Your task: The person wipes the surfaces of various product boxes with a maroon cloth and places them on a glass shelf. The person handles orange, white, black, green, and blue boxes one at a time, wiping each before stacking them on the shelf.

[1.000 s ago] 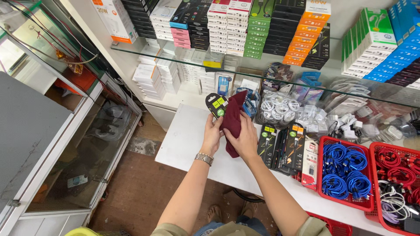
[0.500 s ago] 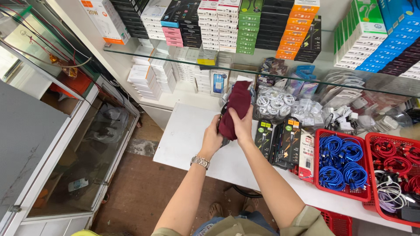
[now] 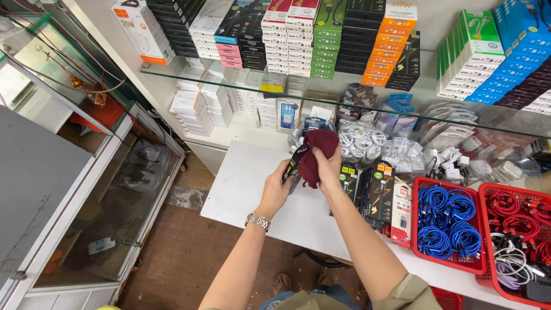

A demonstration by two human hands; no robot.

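Left hand (image 3: 277,186) gripped small black packet (image 3: 293,165) by lower edge, fingers closed round it. Right hand (image 3: 327,167) pressed bunched maroon cloth (image 3: 314,154) against packet, fingers clamped on cloth. Both held above white counter (image 3: 247,178), just left of standing black boxes (image 3: 370,186). Red basket (image 3: 453,218) of blue cables sat farther right.
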